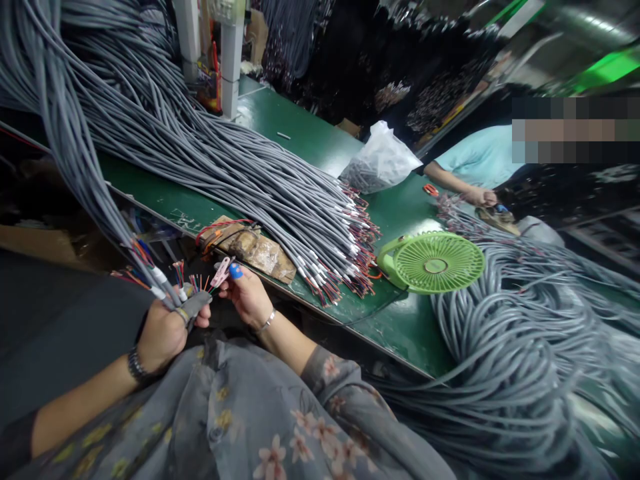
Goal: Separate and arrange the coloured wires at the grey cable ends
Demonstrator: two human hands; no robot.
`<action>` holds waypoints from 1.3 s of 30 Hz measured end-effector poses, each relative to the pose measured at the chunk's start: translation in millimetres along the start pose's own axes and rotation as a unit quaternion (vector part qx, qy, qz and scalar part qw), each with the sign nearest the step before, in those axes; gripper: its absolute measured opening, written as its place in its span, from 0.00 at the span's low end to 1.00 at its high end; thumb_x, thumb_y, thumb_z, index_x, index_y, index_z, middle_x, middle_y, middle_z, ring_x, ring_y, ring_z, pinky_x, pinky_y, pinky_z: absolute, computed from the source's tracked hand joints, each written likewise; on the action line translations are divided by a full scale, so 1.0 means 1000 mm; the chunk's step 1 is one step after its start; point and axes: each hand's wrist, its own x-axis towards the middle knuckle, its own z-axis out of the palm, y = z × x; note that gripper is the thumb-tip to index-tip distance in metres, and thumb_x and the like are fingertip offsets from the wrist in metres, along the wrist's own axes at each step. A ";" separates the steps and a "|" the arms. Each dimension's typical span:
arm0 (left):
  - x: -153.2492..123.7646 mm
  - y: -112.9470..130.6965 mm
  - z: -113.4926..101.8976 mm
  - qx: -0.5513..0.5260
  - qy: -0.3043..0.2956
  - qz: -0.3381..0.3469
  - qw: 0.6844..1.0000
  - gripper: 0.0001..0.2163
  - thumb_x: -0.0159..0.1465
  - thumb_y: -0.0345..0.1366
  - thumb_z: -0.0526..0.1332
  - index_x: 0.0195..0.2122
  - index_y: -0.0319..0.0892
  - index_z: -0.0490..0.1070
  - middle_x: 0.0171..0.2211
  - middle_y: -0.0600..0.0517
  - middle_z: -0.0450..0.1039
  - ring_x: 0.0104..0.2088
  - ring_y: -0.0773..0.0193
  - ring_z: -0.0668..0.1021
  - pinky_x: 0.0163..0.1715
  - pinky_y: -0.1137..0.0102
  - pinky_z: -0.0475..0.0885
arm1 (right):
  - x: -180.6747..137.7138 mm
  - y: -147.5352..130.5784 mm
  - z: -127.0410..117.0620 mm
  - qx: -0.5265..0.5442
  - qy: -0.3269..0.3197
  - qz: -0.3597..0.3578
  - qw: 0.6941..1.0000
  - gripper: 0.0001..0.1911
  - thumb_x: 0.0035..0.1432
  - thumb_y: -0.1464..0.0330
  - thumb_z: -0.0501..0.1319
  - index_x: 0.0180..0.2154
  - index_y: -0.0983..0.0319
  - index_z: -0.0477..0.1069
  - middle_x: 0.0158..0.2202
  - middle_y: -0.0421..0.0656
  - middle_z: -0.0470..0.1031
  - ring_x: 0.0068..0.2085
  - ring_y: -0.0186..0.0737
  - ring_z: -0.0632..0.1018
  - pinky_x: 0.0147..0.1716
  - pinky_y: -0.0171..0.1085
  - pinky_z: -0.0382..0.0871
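My left hand [167, 330] is closed around the ends of several grey cables [150, 273] that hang down from the upper left; stripped coloured wires stick out above my fingers. A grey finger cover sits on that hand. My right hand [247, 293] pinches a small pink tool [220, 272] right next to those wire ends; a blue cover is on its thumb. Both hands hover over my lap in front of the green table's [400, 327] near edge.
A large fan of grey cables [260, 180] with stripped ends lies across the table. A green fan [433, 261] lies beside it, a taped brown block [255, 248] near the edge, a plastic bag [380, 160] behind. Coiled grey cable [505, 347] is piled at right. Another person [480, 173] works opposite.
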 end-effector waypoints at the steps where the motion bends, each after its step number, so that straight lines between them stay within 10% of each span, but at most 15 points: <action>1: 0.001 0.000 0.000 -0.004 0.002 -0.002 1.000 0.13 0.38 0.40 0.76 0.17 0.43 0.74 0.14 0.55 0.74 0.15 0.67 0.74 0.15 0.74 0.71 | 0.000 0.001 0.000 -0.016 0.017 -0.023 0.999 0.22 0.51 0.50 0.75 0.28 0.60 0.74 0.22 0.36 0.72 0.24 0.31 0.69 0.26 0.32 0.69; 5: 0.001 0.000 0.000 -0.013 0.006 -0.006 1.000 0.13 0.37 0.40 0.76 0.17 0.43 0.73 0.13 0.55 0.73 0.15 0.67 0.73 0.14 0.75 0.70 | 0.003 0.007 0.000 -0.066 0.065 -0.089 0.992 0.26 0.50 0.45 0.74 0.24 0.60 0.72 0.20 0.35 0.69 0.23 0.31 0.68 0.27 0.33 0.67; 25: -0.005 -0.007 -0.011 0.005 0.010 0.003 1.000 0.12 0.38 0.40 0.76 0.16 0.43 0.75 0.13 0.55 0.74 0.14 0.67 0.74 0.14 0.74 0.72 | 0.003 -0.006 0.005 0.056 -0.062 0.085 0.993 0.24 0.66 0.46 0.63 0.32 0.61 0.75 0.31 0.42 0.78 0.32 0.36 0.77 0.32 0.33 0.73; 39: 0.002 -0.008 0.001 -0.021 0.054 0.022 0.998 0.12 0.38 0.40 0.75 0.19 0.43 0.75 0.15 0.56 0.75 0.15 0.67 0.75 0.15 0.74 0.73 | -0.005 -0.013 0.007 0.004 -0.015 0.072 0.997 0.23 0.54 0.50 0.75 0.32 0.63 0.75 0.25 0.37 0.74 0.25 0.29 0.72 0.23 0.28 0.69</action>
